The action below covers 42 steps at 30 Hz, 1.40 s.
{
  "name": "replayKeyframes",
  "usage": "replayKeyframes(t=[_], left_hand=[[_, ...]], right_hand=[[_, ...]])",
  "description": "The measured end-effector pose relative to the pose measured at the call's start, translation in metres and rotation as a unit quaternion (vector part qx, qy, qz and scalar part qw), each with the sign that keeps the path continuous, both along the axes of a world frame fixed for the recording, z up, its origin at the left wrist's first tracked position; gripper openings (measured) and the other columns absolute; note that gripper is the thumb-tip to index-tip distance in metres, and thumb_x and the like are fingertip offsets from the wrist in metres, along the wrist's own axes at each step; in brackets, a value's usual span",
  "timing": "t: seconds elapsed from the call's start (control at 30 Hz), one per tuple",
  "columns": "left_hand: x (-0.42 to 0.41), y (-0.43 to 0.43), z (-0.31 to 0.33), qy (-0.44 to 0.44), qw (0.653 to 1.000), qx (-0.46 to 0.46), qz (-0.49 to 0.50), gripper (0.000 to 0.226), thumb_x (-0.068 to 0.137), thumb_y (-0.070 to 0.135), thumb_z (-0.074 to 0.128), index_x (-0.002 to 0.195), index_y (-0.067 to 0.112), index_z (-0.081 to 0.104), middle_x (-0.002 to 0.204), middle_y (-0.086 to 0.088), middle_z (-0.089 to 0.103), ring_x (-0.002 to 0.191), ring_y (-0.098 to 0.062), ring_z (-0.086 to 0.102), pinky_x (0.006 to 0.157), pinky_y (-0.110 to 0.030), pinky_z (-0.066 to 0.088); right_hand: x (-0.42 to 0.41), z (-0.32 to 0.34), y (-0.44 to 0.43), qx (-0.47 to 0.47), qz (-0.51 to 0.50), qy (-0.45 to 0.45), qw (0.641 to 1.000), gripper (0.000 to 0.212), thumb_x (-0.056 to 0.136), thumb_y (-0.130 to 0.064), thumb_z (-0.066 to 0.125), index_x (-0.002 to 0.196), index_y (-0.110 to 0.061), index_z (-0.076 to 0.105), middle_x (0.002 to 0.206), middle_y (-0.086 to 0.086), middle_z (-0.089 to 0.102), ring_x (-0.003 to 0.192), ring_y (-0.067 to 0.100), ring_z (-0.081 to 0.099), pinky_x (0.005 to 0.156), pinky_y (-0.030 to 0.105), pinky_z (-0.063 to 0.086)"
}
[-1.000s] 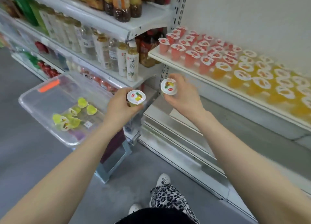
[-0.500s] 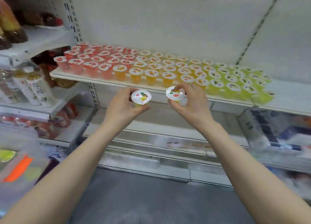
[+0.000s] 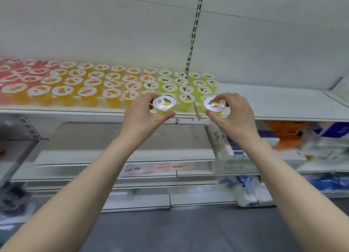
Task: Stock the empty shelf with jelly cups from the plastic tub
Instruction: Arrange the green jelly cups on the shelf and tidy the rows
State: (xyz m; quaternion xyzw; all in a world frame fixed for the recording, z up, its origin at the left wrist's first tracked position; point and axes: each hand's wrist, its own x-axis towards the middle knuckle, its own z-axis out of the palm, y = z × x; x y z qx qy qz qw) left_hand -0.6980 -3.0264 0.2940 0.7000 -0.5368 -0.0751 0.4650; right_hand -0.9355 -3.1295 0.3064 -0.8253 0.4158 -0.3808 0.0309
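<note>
My left hand (image 3: pixel 140 115) grips a yellow-green jelly cup (image 3: pixel 164 104) with a white lid, held upright at the front edge of the white shelf (image 3: pixel 273 108). My right hand (image 3: pixel 237 117) pinches a second yellow-green jelly cup (image 3: pixel 214 105) a little to the right. Rows of red, orange and yellow-green jelly cups (image 3: pixel 113 83) fill the shelf's left and middle. The held cups sit level with the front of the green rows (image 3: pixel 188 87). The plastic tub is out of view.
The right part of the shelf behind my right hand is bare white surface. A slotted upright (image 3: pixel 192 34) runs up the back wall. Below, a lower shelf (image 3: pixel 105 155) and packaged goods (image 3: pixel 294 147) at the right. Grey floor (image 3: pixel 185 231) lies underneath.
The view has swung right from the tub and drinks shelf along the jelly shelf. Both hands carried their cups right and up to the front edge by the green rows.
</note>
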Motion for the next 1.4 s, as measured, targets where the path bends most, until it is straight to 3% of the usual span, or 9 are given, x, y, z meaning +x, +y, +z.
replayKeyframes(t=[0.2, 0.33, 0.6, 0.8, 0.97, 1.1, 1.27, 1.4], left_hand=[[-0.022, -0.059, 0.009, -0.038, 0.999, 0.002, -0.009, 0.052, 0.067, 0.054, 0.078, 0.11, 0.028, 0.063, 0.101, 0.011, 0.063, 0.097, -0.015, 0.057, 0.083, -0.036, 0.048], [-0.024, -0.095, 0.015, -0.048, 0.999, -0.002, -0.009, 0.052, 0.066, 0.054, 0.079, 0.107, 0.028, 0.063, 0.101, 0.01, 0.064, 0.097, -0.014, 0.058, 0.084, -0.04, 0.048], [-0.026, -0.147, 0.014, -0.077, 0.996, 0.028, -0.026, 0.053, 0.065, 0.056, 0.079, 0.109, 0.03, 0.064, 0.103, 0.012, 0.064, 0.101, -0.015, 0.056, 0.083, -0.036, 0.048], [-0.039, -0.169, 0.007, -0.079, 0.997, 0.025, 0.001, 0.056, 0.066, 0.059, 0.076, 0.112, 0.029, 0.064, 0.105, 0.011, 0.065, 0.102, -0.016, 0.056, 0.083, -0.035, 0.047], [-0.068, -0.179, 0.005, -0.065, 0.997, 0.015, 0.031, 0.055, 0.066, 0.06, 0.074, 0.111, 0.031, 0.062, 0.103, 0.013, 0.064, 0.1, -0.015, 0.057, 0.083, -0.037, 0.049], [-0.096, -0.187, 0.005, -0.081, 0.996, 0.016, 0.029, 0.054, 0.063, 0.056, 0.069, 0.108, 0.027, 0.064, 0.101, 0.011, 0.066, 0.1, -0.018, 0.058, 0.084, -0.039, 0.049], [-0.134, -0.195, -0.004, -0.178, 0.983, 0.029, 0.036, 0.056, 0.068, 0.053, 0.074, 0.112, 0.021, 0.064, 0.106, 0.003, 0.067, 0.1, -0.025, 0.054, 0.086, -0.034, 0.042], [-0.155, -0.206, -0.014, -0.285, 0.955, 0.01, 0.084, 0.064, 0.067, 0.068, 0.059, 0.108, 0.02, 0.065, 0.102, 0.0, 0.066, 0.099, -0.028, 0.053, 0.085, -0.039, 0.043]], right_hand=[[-0.035, 0.01, -0.067, 0.052, -0.047, -0.035, 0.997, 0.031, 0.078, -0.037, 0.075, 0.103, -0.024, 0.063, 0.102, -0.004, 0.064, 0.088, 0.013, 0.057, 0.079, 0.029, 0.042], [-0.034, 0.006, -0.113, 0.091, -0.075, -0.042, 0.992, 0.034, 0.078, -0.036, 0.075, 0.106, -0.022, 0.063, 0.105, -0.003, 0.066, 0.086, 0.014, 0.059, 0.081, 0.031, 0.045], [-0.021, -0.029, -0.173, 0.17, -0.084, -0.008, 0.982, 0.05, 0.079, -0.036, 0.076, 0.122, -0.016, 0.062, 0.117, 0.004, 0.063, 0.101, 0.022, 0.061, 0.091, 0.036, 0.046], [-0.019, -0.048, -0.197, 0.186, -0.036, -0.011, 0.982, 0.043, 0.08, -0.038, 0.075, 0.118, -0.02, 0.063, 0.116, 0.001, 0.063, 0.102, 0.019, 0.06, 0.091, 0.038, 0.049], [-0.023, -0.054, -0.211, 0.198, 0.019, -0.048, 0.979, 0.038, 0.081, -0.037, 0.075, 0.113, -0.023, 0.064, 0.111, -0.004, 0.061, 0.092, 0.011, 0.057, 0.088, 0.034, 0.049], [-0.034, -0.053, -0.221, 0.189, 0.079, -0.016, 0.979, 0.04, 0.08, -0.038, 0.075, 0.115, -0.024, 0.061, 0.114, -0.006, 0.057, 0.091, 0.008, 0.057, 0.088, 0.031, 0.049], [-0.056, -0.043, -0.233, 0.157, 0.136, 0.029, 0.978, 0.046, 0.089, -0.042, 0.064, 0.13, -0.024, 0.053, 0.128, -0.005, 0.05, 0.105, 0.01, 0.056, 0.092, 0.028, 0.045], [-0.073, -0.032, -0.244, 0.14, 0.14, 0.02, 0.98, 0.043, 0.094, -0.043, 0.058, 0.131, -0.022, 0.053, 0.129, -0.006, 0.05, 0.106, 0.009, 0.055, 0.092, 0.028, 0.045]])
